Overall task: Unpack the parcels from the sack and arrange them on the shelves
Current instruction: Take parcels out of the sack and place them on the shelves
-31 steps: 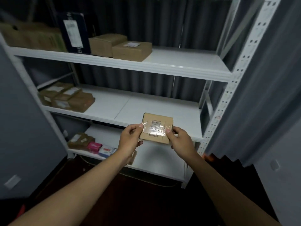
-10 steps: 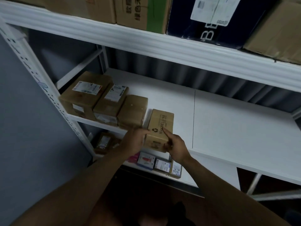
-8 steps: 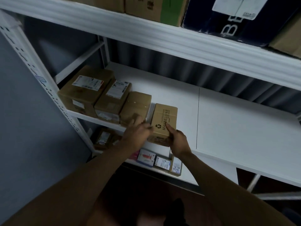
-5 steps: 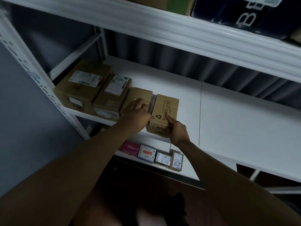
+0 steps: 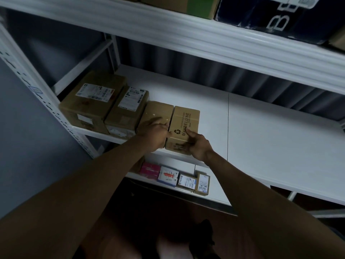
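Resting at the front edge of the middle shelf point(image 5: 261, 139), the Maybelline carton point(image 5: 183, 126) stood last in a row of four brown parcels, touching the plain box point(image 5: 158, 113) on its left. The right hand point(image 5: 197, 145) held its near right corner, thumb on top. The left hand point(image 5: 155, 131) lay with straight, relaxed fingers against the seam between the two boxes.

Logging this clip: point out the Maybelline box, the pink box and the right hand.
Maybelline box point(image 5: 186, 119): head view, printed top face.
pink box point(image 5: 150, 170): head view, top face.
right hand point(image 5: 198, 145): head view, back of hand.
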